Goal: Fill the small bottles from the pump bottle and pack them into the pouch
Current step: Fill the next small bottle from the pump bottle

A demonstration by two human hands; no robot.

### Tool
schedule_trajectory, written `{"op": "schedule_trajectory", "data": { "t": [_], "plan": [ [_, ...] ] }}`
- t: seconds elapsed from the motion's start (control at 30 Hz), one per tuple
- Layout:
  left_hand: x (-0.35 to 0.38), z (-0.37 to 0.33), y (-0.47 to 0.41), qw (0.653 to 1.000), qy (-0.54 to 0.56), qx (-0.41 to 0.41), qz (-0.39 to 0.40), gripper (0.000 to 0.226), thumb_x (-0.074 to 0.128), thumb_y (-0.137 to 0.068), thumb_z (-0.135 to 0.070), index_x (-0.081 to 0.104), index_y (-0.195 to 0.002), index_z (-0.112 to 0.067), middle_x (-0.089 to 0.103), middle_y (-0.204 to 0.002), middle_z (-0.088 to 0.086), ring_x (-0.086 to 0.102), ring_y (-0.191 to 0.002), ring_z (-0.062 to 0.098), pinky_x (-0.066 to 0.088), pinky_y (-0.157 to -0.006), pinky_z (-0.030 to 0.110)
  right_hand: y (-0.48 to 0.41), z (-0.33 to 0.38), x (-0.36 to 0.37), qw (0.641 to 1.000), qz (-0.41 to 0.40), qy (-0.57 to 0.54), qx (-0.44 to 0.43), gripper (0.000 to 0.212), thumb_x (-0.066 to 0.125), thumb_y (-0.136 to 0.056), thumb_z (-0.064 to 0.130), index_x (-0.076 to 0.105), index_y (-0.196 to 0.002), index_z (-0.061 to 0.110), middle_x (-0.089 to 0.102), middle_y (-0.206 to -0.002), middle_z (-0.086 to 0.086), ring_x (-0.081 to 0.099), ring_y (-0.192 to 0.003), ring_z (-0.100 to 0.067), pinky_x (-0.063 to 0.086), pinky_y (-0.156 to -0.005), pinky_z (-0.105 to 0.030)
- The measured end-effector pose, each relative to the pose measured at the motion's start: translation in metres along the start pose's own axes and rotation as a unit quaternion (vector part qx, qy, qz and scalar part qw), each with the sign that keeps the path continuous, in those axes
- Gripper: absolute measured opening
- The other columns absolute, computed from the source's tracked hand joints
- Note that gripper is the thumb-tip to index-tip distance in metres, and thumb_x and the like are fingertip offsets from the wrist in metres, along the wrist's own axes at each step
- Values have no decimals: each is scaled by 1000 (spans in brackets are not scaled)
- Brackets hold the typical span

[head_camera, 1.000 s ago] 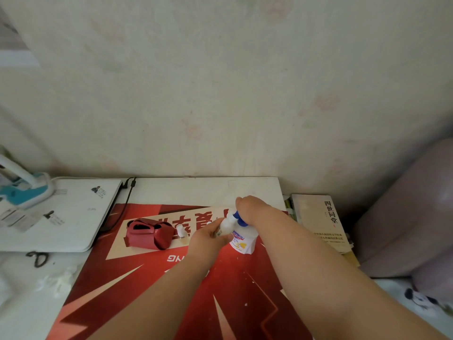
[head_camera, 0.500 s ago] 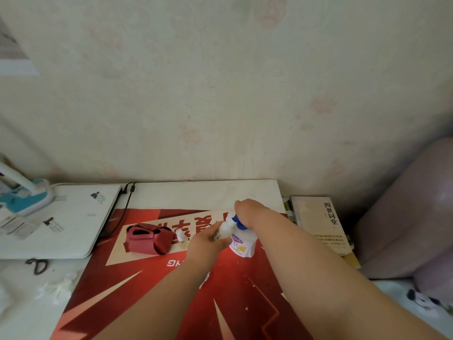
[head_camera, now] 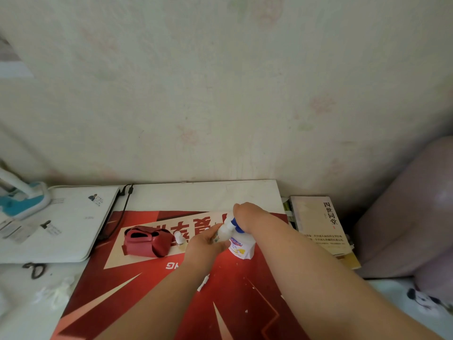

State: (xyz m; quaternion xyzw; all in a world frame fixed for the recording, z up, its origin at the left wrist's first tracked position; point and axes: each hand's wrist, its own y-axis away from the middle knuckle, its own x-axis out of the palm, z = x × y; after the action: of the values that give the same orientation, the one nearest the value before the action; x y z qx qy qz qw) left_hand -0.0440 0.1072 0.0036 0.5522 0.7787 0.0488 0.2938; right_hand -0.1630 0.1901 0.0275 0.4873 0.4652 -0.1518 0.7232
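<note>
On the red mat (head_camera: 137, 305): the pump bottle (head_camera: 239, 249) stands upright, white with a blue pump head.
Right hand (head_camera: 247, 214): on top of the pump head, fingers curled over it.
Left hand (head_camera: 203, 246): grips a small bottle (head_camera: 223, 233), held tilted with its mouth at the spout (contact too small to tell).
Hands: close together.
Pouch (head_camera: 147, 241): red, lying left of the hands.
Second small bottle (head_camera: 179, 238): upright, just beside the pouch's right end.
Book (head_camera: 316, 224): right of the mat.
</note>
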Motion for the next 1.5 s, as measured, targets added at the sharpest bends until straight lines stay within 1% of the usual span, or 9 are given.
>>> {"op": "schedule_trajectory", "data": {
  "t": [0.27, 0.4, 0.6, 0.77, 0.93, 1.1, 1.23, 1.43, 1.5],
  "plan": [
    [1, -2, -2, 1000, -5, -1, -2, 50, 67, -83, -12, 53, -130, -22, 60, -105, -5, 54, -92, 11, 40, -80, 22, -3, -2, 2, 1000, -11, -7, 0, 40, 56, -90, 8, 43, -127, 0, 55, -122, -18, 57, -111, -32, 40, -75, -30],
    [1, -2, -3, 1000, -27, 4, -4, 49, 66, -84, -12, 53, -130, -23, 55, -95, -10, 53, -88, 9, 39, -67, 14, -5, -2, 6, 1000, -1, -14, 15, 40, 54, -91, 10, 43, -128, 1, 54, -122, -17, 56, -110, -31, 44, -81, -32],
    [-1, -1, -2, 1000, -28, 5, -3, 49, 65, -84, -13, 52, -130, -23, 55, -96, -9, 53, -87, 9, 38, -68, 14, -9, -1, 5, 999, 8, -26, 27, 38, 52, -92, 13, 43, -128, 3, 54, -122, -17, 55, -110, -31, 42, -80, -32],
    [0, -1, -1, 1000, -28, 2, 1, 50, 65, -84, -13, 51, -131, -23, 56, -99, -8, 53, -91, 10, 38, -79, 21, -12, -1, 6, 999, 14, -26, 31, 39, 53, -91, 13, 43, -128, 3, 54, -122, -17, 56, -110, -31, 41, -78, -32],
    [0, 1, -1, 1000, -18, -1, 0, 50, 66, -84, -13, 52, -131, -24, 57, -99, -8, 54, -92, 11, 39, -79, 22, -12, -1, 6, 999, 13, -24, 32, 40, 53, -91, 13, 42, -129, 3, 53, -124, -17, 55, -112, -32, 43, -81, -33],
    [-2, 1, -1, 1000, -8, 3, -1, 48, 66, -84, -15, 53, -129, -25, 59, -97, -7, 56, -83, 10, 42, -67, 17, -12, 0, 3, 1000, 18, -4, 26, 45, 55, -92, 15, 40, -132, 2, 52, -128, -17, 54, -116, -32, 45, -88, -33],
    [-3, 0, -2, 1000, -28, 6, -4, 49, 66, -84, -16, 52, -130, -25, 57, -98, -9, 55, -87, 10, 40, -64, 13, -12, -2, 5, 1000, 1, 5, 18, 43, 57, -91, 13, 43, -130, 2, 54, -125, -17, 56, -112, -31, 43, -79, -32],
    [-3, -5, -1, 1000, -31, 2, -1, 50, 67, -83, -15, 52, -130, -24, 62, -112, -3, 55, -93, 10, 39, -79, 21, -9, -6, 11, 999, -36, 7, 1, 45, 58, -88, 8, 40, -129, 2, 55, -118, -17, 57, -106, -31, 47, -83, -34],
    [-3, -5, 0, 1000, -27, 5, 1, 49, 66, -83, -15, 52, -130, -23, 60, -105, -6, 55, -92, 11, 39, -78, 21, -8, -5, 10, 999, -36, 4, -4, 47, 59, -88, 8, 39, -130, 2, 56, -117, -18, 58, -105, -31, 46, -80, -34]
  ]
}}
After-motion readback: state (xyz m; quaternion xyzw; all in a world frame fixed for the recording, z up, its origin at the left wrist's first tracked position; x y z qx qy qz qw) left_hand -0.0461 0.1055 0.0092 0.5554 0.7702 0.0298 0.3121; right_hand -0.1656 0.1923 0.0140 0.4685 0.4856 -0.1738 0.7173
